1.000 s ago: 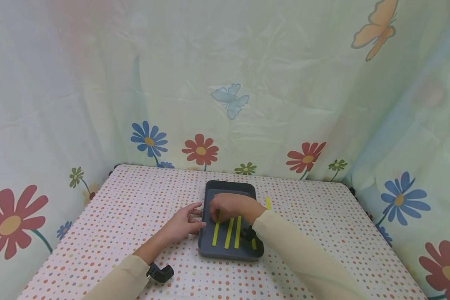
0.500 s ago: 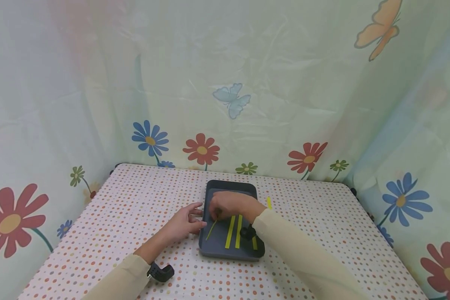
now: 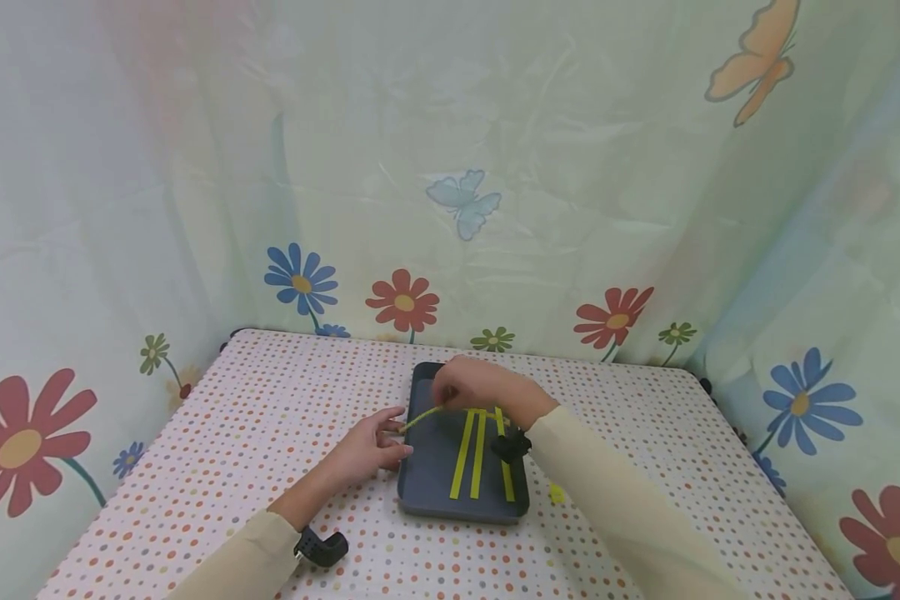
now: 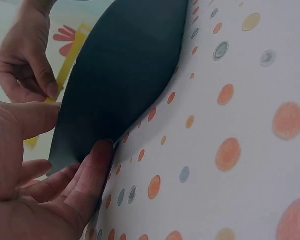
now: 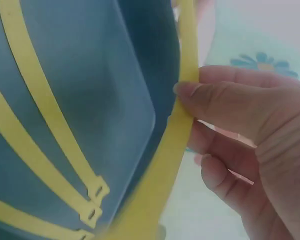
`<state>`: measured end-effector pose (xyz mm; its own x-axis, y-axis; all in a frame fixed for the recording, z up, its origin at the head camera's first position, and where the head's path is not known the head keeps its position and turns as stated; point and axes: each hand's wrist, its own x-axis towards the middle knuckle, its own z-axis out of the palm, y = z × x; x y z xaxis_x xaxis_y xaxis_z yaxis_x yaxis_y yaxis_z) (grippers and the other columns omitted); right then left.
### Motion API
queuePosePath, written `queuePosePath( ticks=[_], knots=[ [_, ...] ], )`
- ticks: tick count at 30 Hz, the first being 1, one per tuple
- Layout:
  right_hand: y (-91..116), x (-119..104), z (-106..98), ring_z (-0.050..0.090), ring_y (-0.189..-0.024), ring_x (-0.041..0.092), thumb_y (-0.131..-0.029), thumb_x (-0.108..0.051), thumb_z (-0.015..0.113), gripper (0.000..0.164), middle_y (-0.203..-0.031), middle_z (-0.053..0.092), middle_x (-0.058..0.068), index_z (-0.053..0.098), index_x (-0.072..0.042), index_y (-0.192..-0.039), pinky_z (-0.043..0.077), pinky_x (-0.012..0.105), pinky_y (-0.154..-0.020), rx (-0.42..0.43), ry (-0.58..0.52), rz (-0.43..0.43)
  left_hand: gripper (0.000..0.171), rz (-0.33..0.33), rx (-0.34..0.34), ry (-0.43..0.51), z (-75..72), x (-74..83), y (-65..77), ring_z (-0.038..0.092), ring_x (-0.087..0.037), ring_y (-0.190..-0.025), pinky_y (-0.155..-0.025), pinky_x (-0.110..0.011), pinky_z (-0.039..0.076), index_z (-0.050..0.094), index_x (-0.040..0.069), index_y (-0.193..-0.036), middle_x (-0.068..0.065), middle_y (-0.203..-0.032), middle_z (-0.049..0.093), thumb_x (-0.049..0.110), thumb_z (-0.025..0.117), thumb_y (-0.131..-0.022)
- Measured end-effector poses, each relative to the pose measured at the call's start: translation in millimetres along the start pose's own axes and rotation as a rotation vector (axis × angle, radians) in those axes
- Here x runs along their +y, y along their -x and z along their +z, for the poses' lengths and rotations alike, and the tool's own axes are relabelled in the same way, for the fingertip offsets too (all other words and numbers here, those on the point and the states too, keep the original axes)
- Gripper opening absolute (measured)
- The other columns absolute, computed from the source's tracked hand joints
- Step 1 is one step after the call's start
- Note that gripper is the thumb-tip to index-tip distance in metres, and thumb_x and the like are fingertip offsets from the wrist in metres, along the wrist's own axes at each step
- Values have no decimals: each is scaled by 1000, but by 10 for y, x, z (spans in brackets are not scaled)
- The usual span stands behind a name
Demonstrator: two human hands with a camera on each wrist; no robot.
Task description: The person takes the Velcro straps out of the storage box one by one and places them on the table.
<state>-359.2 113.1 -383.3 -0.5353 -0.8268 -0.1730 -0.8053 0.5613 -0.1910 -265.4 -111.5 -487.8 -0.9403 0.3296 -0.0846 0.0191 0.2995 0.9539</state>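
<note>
My right hand (image 3: 480,387), raised over the far half of a dark grey tray (image 3: 457,507), pinches a long yellow strip (image 5: 172,142) between thumb and fingers. In the head view this strip arcs across the tray, one end reaching its left rim near my left fingers. Other yellow strips (image 3: 462,457) lie lengthwise on the tray floor; slotted ends show in the right wrist view. My left hand (image 3: 367,444) holds the tray's left wall, with fingertips against the outside in the left wrist view and one digit partly hidden behind the wall.
Another yellow piece (image 3: 557,494) lies on the dotted tablecloth (image 3: 285,392) right of the tray, partly covered by the right sleeve (image 3: 607,492). A printed curtain (image 3: 345,150) hangs behind the table and along its sides.
My right hand has lifted the leftmost yellow strip from the tray floor and moved up, away and slightly right with it. The left hand has stayed at the tray's left side.
</note>
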Motion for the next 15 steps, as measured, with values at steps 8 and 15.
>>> queuePosePath(
  ticks=[8,15],
  knots=[
    [232,153,3,69,-85,5,-92,-13,77,14,-100,76,-3,80,-14,-106,60,23,-79,190,-146,79,77,-22,7,-31,-11,-13,-5,72,-18,-104,-80,-32,62,35,8,-159,-20,-148,56,19,75,-95],
    [407,241,89,72,-85,8,-92,-15,78,14,-100,77,-1,80,-15,-106,61,26,-77,373,-321,150,76,-22,5,-4,-4,-6,-8,73,-19,-101,-78,-33,62,37,7,-158,-20,-148,55,18,76,-94]
  ],
)
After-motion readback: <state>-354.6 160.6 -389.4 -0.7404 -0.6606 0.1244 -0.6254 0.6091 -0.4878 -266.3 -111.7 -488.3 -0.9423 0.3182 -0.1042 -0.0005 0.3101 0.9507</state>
